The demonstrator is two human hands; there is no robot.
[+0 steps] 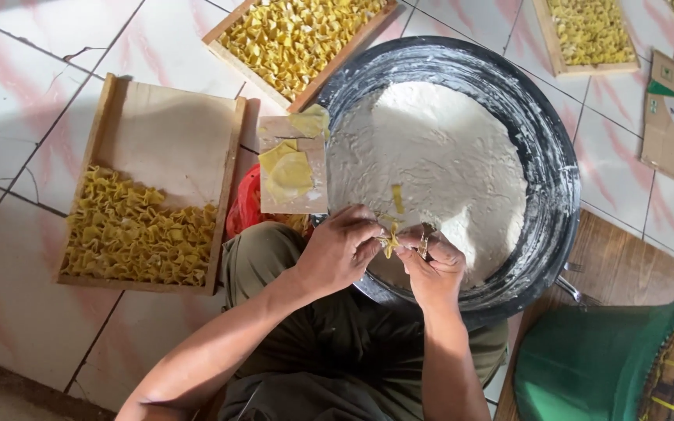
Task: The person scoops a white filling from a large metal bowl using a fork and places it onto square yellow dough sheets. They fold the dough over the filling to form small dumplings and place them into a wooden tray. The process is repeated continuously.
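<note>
Step in hand: folding, by the look of it; both hands meet over the near rim of the wide black metal basin [555,187] and pinch one small yellow dough square [390,238] between them.
Left hand [338,251]: grip closed on the left side of the dough square, thumb and fingers pressed together.
Right hand [433,265]: grip clamped on the same square from the right, fingertips touching the left hand's.
Filling: pale white paste [446,156] fills the basin, a yellow scrap lying on it.
Supply: flat yellow wrappers [289,173] on a small board just left of the basin.
Finished pieces: half-filled shallow wooden tray [167,125] on the tiled floor, left of the knee.
Next move calls for: likely a firm pinch to seal, then a reach left to the tray.
</note>
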